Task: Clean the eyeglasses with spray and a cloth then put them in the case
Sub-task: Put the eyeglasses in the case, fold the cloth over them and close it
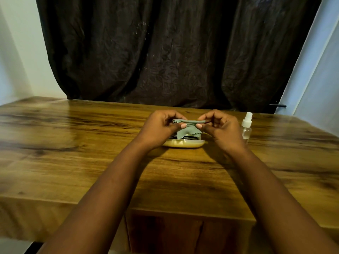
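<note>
A room in what looks like a home.
A wood-grain table (73, 136) stands against a dark, crinkled curtain (165, 52), pale plain walls (18, 52) on either side, dim indoor light.

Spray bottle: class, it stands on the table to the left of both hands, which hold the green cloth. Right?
Not quite. The head view shows the spray bottle to the right of both hands, left hand and right hand, which hold the green cloth.

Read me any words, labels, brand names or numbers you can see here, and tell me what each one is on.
None can be read.
Spray bottle: clear, no label visible.
Case: no marking visible.
Cloth: plain green, no print visible.
</note>
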